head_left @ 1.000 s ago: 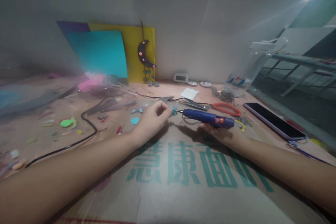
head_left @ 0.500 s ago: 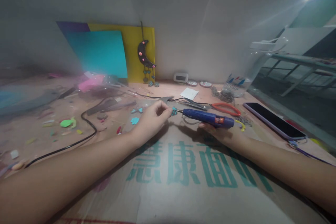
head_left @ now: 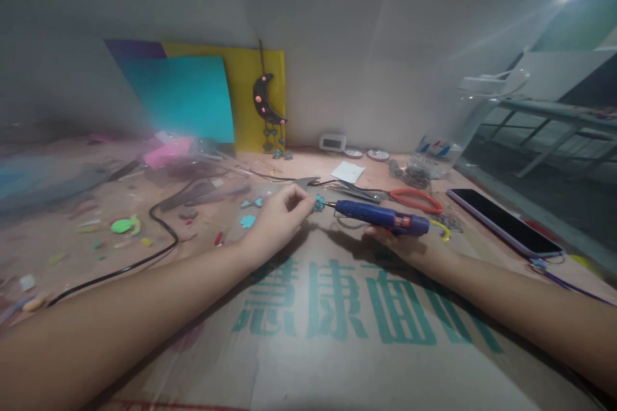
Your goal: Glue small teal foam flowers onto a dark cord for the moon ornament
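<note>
Between thumb and forefinger, my left hand (head_left: 284,218) pinches a small teal flower piece (head_left: 319,203). My right hand (head_left: 414,245) is wrapped around a dark blue glue gun (head_left: 369,212) from below. The gun points left, and its metal nozzle (head_left: 330,204) touches the flower or sits just short of it; I cannot tell which. Left of my left hand lie a loose turquoise flower (head_left: 247,222) and small turquoise heart-like pieces (head_left: 258,203). Both hands are raised a little above a sheet printed with green characters (head_left: 332,302).
Orange-handled pliers (head_left: 415,200), a white paper square (head_left: 348,172) and a chain heap (head_left: 417,174) lie behind. A phone (head_left: 504,221) rests at right. A black cord (head_left: 164,225) crosses the scrap-strewn left side. A moon ornament (head_left: 264,99) hangs against yellow card (head_left: 241,90).
Both hands keep nearly the same place. The flower's face shows a little more fully beside the nozzle, and the glue gun has barely shifted.
</note>
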Available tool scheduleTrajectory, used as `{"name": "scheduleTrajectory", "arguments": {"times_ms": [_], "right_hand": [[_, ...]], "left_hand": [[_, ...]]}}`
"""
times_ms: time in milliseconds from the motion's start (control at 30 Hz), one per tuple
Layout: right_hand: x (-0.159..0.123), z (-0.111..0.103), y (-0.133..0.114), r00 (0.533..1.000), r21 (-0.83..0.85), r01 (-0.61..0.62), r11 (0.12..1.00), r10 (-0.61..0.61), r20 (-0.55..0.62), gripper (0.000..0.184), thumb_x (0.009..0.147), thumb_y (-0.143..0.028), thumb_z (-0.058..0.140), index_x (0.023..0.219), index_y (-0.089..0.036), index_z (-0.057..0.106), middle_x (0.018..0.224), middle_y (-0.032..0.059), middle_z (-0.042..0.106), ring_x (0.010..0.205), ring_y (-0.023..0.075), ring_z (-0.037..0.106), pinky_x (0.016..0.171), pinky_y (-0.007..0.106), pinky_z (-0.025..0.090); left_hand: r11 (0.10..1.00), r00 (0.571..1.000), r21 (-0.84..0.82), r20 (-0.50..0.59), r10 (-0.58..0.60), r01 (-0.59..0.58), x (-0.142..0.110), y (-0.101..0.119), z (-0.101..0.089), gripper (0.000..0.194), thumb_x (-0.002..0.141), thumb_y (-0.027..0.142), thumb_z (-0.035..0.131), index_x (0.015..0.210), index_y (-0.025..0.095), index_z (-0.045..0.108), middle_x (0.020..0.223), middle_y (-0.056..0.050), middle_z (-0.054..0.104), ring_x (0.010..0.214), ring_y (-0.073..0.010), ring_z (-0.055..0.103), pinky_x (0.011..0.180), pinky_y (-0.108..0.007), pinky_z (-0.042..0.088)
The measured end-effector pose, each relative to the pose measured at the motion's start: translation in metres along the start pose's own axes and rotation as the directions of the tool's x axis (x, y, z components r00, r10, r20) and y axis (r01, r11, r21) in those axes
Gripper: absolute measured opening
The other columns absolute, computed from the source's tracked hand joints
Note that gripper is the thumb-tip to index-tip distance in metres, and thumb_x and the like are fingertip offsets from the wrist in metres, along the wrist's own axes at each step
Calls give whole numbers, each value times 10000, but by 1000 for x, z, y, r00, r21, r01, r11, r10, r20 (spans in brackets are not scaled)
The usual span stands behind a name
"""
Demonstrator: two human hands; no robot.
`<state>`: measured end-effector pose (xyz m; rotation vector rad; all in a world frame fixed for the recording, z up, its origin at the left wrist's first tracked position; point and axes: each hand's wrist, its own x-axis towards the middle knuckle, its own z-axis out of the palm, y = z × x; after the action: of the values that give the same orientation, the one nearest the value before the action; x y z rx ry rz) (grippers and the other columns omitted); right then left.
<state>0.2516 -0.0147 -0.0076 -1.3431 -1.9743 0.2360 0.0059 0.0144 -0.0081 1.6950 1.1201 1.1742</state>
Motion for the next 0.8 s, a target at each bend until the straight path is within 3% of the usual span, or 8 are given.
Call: {"name": "scheduleTrajectory", "arguments": {"times_ms": [233, 400, 500, 600, 733, 800], "right_hand": [[-3, -7, -8, 988, 126, 21, 992, -40, 149, 262, 761, -504, 672, 808, -247, 647, 748, 24, 688, 682, 227, 650, 625, 357, 567], [1, -27, -23, 999, 128, -51, 990, 50, 10, 344, 902, -520, 493, 821, -244, 682, 808, 40, 709, 761, 214, 676, 738, 357, 575], [11, -37, -24, 987, 219, -127, 967, 145, -69, 452, 944, -549, 402, 805, -240, 702, 820, 40, 712, 770, 200, 677, 720, 329, 560], [25, -46, -16, 970, 317, -181, 931, 222, -98, 412, 891, -572, 508, 884, -221, 723, 910, 61, 730, 810, 206, 685, 683, 306, 550], [52, -55, 3, 930, 224, -305, 926, 340, -140, 426, 802, -549, 632, 940, -158, 725, 909, 111, 728, 775, 209, 655, 626, 305, 515], [69, -56, 16, 934, 179, -328, 928, 347, -84, 436, 789, -542, 648, 975, -154, 714, 895, 99, 719, 727, 179, 622, 615, 295, 492]], "left_hand": [[1000, 1000, 17, -7, -14, 14, 0, -3, 0, 172, 839, 310, 557, 726, 181, 547, 713, 17, 572, 676, -133, 525, 621, -247, 393], [1000, 1000, 16, 26, -13, 12, 0, -6, 0, 179, 848, 338, 566, 763, 181, 570, 705, 15, 599, 690, -142, 562, 626, -251, 418], [1000, 999, 27, 35, 1, -2, 1, -6, 1, 181, 848, 334, 572, 749, 182, 572, 684, 12, 613, 692, -149, 571, 649, -264, 432], [999, 999, 47, 47, -8, 6, 0, -3, 2, 176, 850, 327, 566, 748, 185, 562, 681, 15, 615, 679, -150, 564, 635, -263, 425], [999, 997, 53, 70, -13, 9, -1, -1, 2, 178, 850, 333, 564, 758, 181, 558, 704, 19, 615, 692, -147, 563, 646, -262, 418], [998, 997, 58, 73, -10, 5, -1, -1, 2, 182, 850, 335, 562, 758, 179, 558, 717, 19, 611, 705, -147, 564, 656, -262, 413]]}}
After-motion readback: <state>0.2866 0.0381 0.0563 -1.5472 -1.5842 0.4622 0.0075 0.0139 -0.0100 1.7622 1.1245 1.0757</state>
